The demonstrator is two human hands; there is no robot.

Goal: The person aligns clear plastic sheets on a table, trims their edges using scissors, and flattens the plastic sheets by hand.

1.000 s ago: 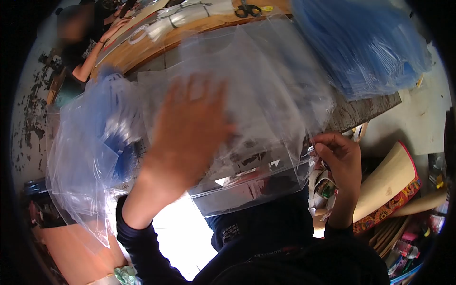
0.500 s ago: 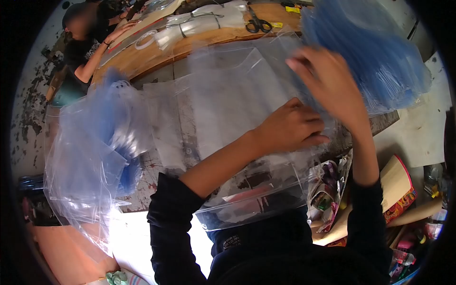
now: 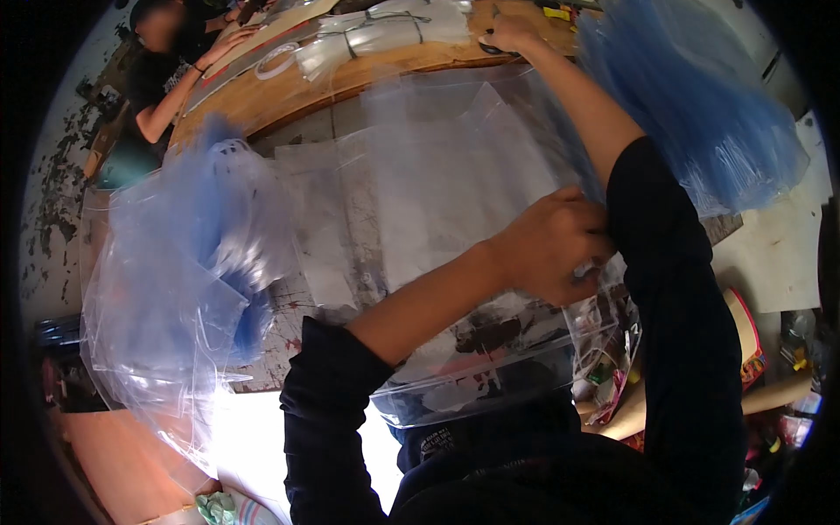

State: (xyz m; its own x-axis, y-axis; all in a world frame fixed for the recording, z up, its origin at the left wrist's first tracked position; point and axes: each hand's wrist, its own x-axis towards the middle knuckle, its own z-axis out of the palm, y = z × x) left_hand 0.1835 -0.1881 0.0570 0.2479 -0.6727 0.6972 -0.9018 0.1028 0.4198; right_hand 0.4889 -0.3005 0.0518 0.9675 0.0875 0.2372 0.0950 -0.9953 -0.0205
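Fisheye distortion, black corners, lower-left glare, glinting plastic (image 3: 437,192)

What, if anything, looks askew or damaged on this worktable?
The plastic pile at the left looks untidy: rumpled, it droops past the near edge of the tabletop, whose surface looks worn, scratched and patchy.

Scuffed table (image 3: 284,331) bearing clear sheets (image 3: 437,184), bluish plastic piles (image 3: 700,114); wooden tabletop (image 3: 226,109) with white ring (image 3: 260,70), tied bundle (image 3: 385,35)
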